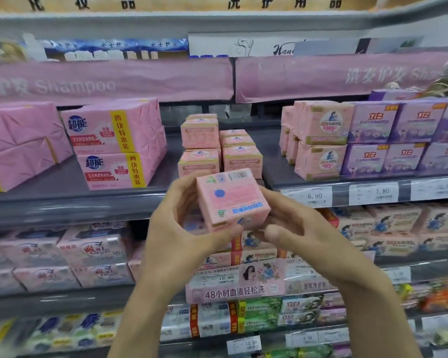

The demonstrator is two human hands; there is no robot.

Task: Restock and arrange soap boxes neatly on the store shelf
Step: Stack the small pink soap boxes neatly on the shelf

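Where matching pink cartons stand stacked on the grey shelf, one squarish pink soap box, barcode uppermost, is gripped by the curled left hand and right hand.

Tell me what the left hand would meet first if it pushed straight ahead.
Probably the front stack of small pink soap boxes, directly beyond the left hand and the held box; depth is unclear.
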